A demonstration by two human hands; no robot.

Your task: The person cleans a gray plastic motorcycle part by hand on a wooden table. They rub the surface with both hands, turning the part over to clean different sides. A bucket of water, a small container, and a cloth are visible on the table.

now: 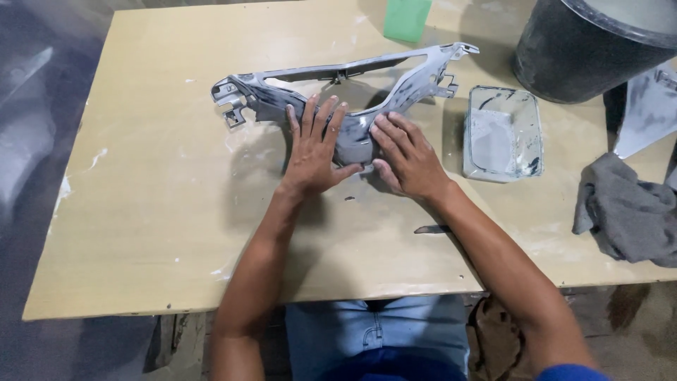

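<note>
A grey, primer-smeared plastic fairing panel (268, 95) with open cut-outs and mounting tabs lies on the tan wooden table (155, 212). My left hand (314, 152) rests flat on its lower middle section, fingers spread, thumb hooked against its lower edge. My right hand (405, 155) presses on the same section from the right, fingers laid together on the grey surface. Both hands touch the panel; whether something is under the right hand's fingers is hidden.
A clear plastic tub (502, 134) with grey-white residue sits right of the panel. A dark bucket (589, 49) stands at the back right, a green block (407, 17) at the back edge. A grey rag (627, 208) and another grey part (645, 113) lie far right.
</note>
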